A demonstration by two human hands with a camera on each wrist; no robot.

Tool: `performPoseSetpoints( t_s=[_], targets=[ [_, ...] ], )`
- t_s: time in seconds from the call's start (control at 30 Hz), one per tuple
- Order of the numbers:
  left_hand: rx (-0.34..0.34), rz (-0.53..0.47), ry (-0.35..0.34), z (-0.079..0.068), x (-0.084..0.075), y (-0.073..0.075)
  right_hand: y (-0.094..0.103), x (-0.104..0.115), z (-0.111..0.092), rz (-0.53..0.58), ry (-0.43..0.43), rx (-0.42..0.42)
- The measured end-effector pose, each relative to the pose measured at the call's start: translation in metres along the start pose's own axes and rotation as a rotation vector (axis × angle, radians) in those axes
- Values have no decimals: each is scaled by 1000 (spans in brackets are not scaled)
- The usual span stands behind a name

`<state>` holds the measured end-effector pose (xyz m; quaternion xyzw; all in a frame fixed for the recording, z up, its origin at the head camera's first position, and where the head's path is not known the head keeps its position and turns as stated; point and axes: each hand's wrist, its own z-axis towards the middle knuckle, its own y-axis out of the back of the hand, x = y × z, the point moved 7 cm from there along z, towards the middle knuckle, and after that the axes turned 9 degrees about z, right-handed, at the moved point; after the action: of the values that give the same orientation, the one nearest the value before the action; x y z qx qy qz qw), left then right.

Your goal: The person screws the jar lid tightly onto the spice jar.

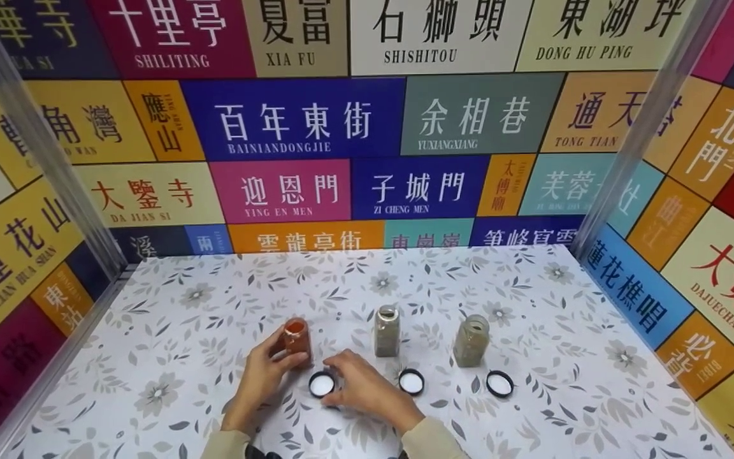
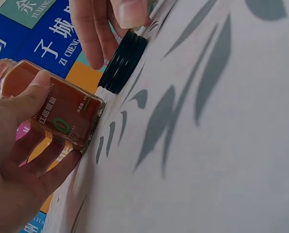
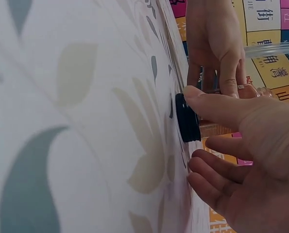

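I judge the red-powder jar (image 1: 298,340) rigid, breakable glass: grip its sides, as the left hand (image 1: 262,376) does. Right hand (image 1: 366,386) spans the black-rimmed lid (image 1: 322,384), pinch unclear.

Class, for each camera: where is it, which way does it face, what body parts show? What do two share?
Head: worn on the head; faces forward and down at the table; left hand, right hand, sleeves show.
Left wrist: on that wrist; faces the red-filled jar; both hands show.
Right wrist: on that wrist; faces the black lid; both hands show.
Shared: both wrist views show that lid.
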<state>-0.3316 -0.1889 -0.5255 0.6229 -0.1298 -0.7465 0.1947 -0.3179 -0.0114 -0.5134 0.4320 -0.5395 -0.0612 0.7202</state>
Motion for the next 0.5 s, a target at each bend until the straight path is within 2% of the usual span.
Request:
performPoseSetpoints(
  t_s=[0.2, 0.5],
  targets=[
    [33, -19, 16, 2, 5, -1, -2, 2, 1, -51, 39, -8],
    [31, -3, 17, 2, 6, 0, -1, 1, 4, -25, -2, -7]
  ],
)
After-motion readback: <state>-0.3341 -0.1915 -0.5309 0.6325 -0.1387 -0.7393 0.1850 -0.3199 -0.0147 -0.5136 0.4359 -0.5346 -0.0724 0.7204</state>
